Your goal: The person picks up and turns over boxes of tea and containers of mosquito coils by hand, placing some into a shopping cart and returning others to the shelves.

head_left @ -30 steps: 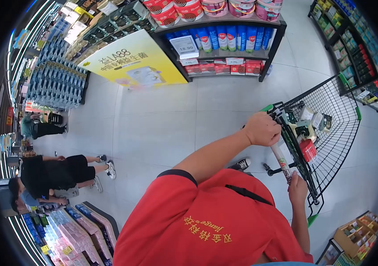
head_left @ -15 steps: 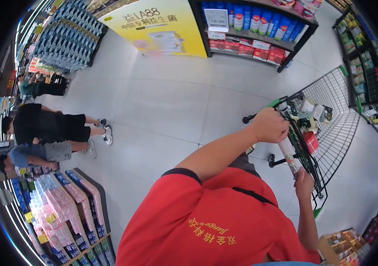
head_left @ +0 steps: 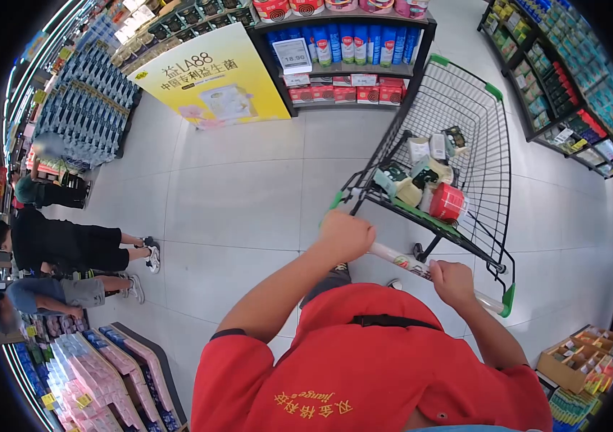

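Observation:
Both my hands are wrapped round the white push handle of a wire shopping cart. My left hand grips it near its left end, close to the green corner piece. Right of the handle's middle, my right hand is closed on it, with a stretch of bare handle beyond. Inside the basket lie a red round pack, a pale yellow pack, a white box and several other packaged goods, partly overlapping.
A black shelf with blue cans stands just past the cart's front left, beside a yellow sign board. Shelving runs along the right. Several people, one in black shorts, stand at left near a stacked display.
The cart has swung leftward in view, its front now pointing toward the black shelf. My hands have moved with the handle and still grip it. The view has turned right.

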A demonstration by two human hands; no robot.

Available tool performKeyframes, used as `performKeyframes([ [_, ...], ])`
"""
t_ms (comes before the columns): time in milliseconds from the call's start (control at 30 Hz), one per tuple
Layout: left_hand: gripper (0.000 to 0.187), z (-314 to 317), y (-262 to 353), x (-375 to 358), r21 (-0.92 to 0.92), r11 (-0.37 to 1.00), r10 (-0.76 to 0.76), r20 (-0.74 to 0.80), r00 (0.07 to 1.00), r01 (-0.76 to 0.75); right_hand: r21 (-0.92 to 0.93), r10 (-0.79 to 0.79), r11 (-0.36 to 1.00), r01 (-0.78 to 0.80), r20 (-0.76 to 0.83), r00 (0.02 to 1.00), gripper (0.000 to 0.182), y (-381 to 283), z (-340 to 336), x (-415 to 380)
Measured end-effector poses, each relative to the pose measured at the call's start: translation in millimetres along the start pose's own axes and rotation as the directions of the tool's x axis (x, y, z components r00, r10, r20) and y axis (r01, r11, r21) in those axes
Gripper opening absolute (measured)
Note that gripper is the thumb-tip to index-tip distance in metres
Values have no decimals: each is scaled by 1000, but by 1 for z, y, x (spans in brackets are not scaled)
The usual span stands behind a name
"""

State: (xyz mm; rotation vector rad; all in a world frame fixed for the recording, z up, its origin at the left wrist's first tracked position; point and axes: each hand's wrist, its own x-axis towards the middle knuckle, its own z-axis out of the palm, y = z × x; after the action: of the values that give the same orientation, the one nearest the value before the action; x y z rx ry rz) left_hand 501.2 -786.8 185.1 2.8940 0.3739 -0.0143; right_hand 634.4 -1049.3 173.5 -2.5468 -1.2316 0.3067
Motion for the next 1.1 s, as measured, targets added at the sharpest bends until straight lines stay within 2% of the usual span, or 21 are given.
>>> performKeyframes([
  [33,38,3,3,-6,4,1000,0,1,1000,0,-14,-55,998,55,-6,998,44,2,2,-3],
  [100,53,9,9,-20,24,997,-80,209,975,77,-32,-149,988,148,-14,989,41,4,8,-13],
  [133,53,-11,73,-45,33,997,-76,207,976,71,-28,-146,989,145,-23,989,41,24,-35,-67],
  [200,62,0,70,-52,32,997,-74,330,941,67,-37,-265,964,263,-60,962,38,28,-26,-68],
  [233,62,-4,74,-49,38,996,-84,336,938,76,-27,-270,963,269,-57,961,38,35,-25,-64],
  [300,62,-12,93,-56,-112,951,-149,646,748,286,-72,-374,927,368,-97,922,35,45,-22,-73],
  [400,65,10,130,-84,-232,905,-144,624,768,357,-85,-467,884,459,-123,876,33,70,-35,-100],
  [433,65,15,141,-95,-234,885,-182,620,763,402,-73,-507,862,502,-105,855,33,76,-33,-104],
  [500,62,15,166,-100,-65,944,-289,302,908,322,-88,-557,830,550,-143,818,31,91,-38,-99],
  [567,61,20,181,-99,-60,919,-360,273,892,389,-93,-599,800,592,-156,785,30,101,-46,-97],
  [600,60,7,211,-95,-63,915,-373,238,897,397,-130,-603,798,589,-184,776,29,115,-77,-105],
  [733,60,17,236,-77,-92,891,-421,201,884,445,-138,-672,741,657,-153,725,28,149,-86,-78],
  [800,60,24,259,-71,-169,853,-456,217,863,494,-114,-675,738,665,-142,724,28,169,-94,-68],
  [833,61,17,293,-66,-207,848,-451,201,870,487,-93,-663,748,657,-127,738,28,189,-124,-78],
  [933,62,46,308,-46,-216,837,-437,289,852,502,-99,-668,743,662,-167,725,28,217,-118,-56],
  [967,64,48,318,-42,-249,832,-421,297,857,495,-102,-645,764,637,-145,750,28,227,-118,-52],
  [1100,64,58,375,-30,-356,807,-379,299,876,471,-101,-679,734,672,-129,722,27,272,-145,-47],
])
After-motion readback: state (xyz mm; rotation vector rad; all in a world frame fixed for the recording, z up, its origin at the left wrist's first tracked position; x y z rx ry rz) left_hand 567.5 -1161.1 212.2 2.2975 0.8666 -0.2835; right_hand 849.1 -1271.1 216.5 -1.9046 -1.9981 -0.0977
